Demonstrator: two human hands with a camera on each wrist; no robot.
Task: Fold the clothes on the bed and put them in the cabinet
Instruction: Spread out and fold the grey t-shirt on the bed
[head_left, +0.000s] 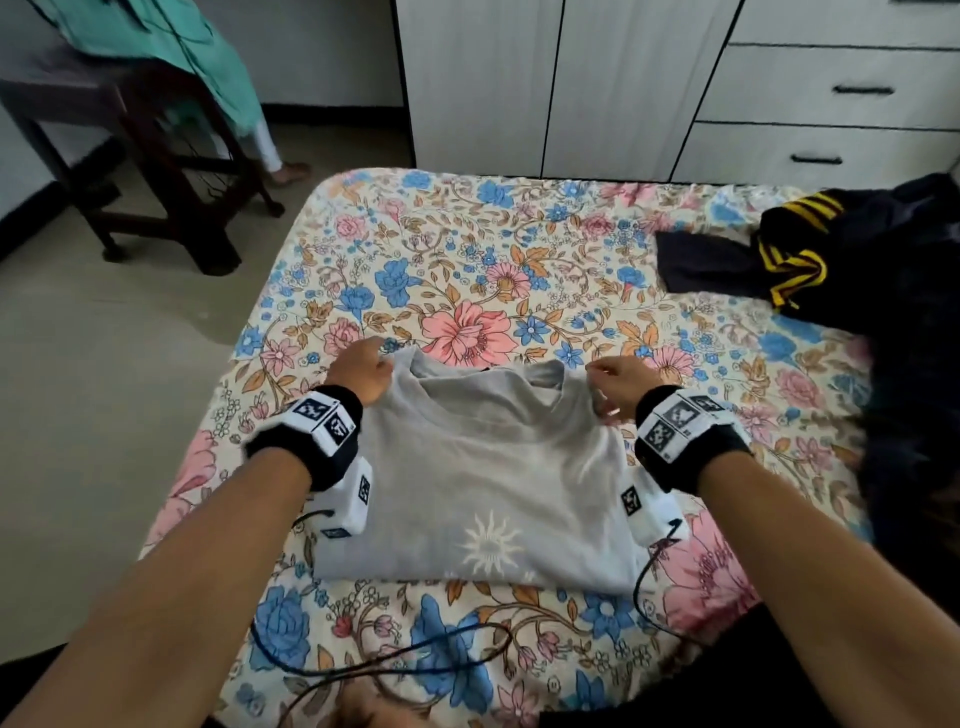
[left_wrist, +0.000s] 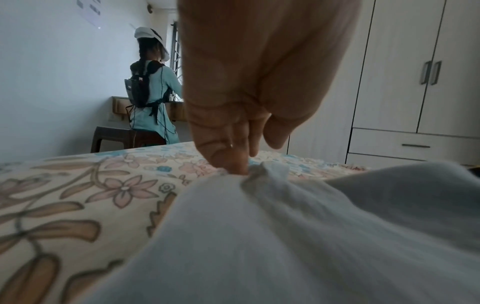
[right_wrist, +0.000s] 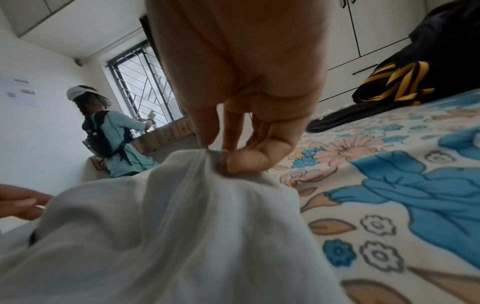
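A light grey T-shirt (head_left: 483, 483) with a white sun print lies partly folded on the floral bed sheet (head_left: 457, 270), neck away from me. My left hand (head_left: 363, 371) pinches its far left shoulder corner; the left wrist view shows the fingers (left_wrist: 233, 162) bunching the grey cloth (left_wrist: 285, 236). My right hand (head_left: 610, 382) pinches the far right shoulder corner; in the right wrist view thumb and fingers (right_wrist: 246, 158) clamp a tuft of the shirt (right_wrist: 182, 226). Both corners are lifted slightly off the bed.
A heap of dark clothes with yellow stripes (head_left: 810, 260) lies at the bed's right side. A white cabinet with doors (head_left: 561, 78) and drawers (head_left: 841, 93) stands beyond the bed. A dark wooden chair (head_left: 156, 171) and another person (left_wrist: 153, 98) are at the left.
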